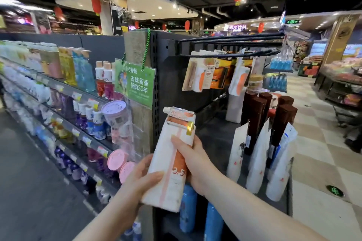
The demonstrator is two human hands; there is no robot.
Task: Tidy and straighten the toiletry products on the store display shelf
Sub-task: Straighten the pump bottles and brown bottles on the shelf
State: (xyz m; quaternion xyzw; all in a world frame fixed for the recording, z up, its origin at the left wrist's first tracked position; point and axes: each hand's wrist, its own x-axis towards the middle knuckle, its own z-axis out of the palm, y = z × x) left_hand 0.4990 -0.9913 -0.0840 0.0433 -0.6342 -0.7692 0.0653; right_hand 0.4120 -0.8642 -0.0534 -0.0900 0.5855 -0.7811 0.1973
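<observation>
Motion blur smears the bottles on the shelf (pixel 64 84) at 9 o'clock, and the lettering on the one white-and-orange pack (pixel 166 154) at centre is unreadable beyond "3.5". The left hand (pixel 143 180) and right hand (pixel 195 164) both wrap their fingers (pixel 146 162) round it. Two blue bottles (pixel 188 209) stand at 6 o'clock, partly hidden.

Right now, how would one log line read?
left hand: grips white-orange packet low down | right hand: grips its right side | similar packets: hanging on pegs above
</observation>
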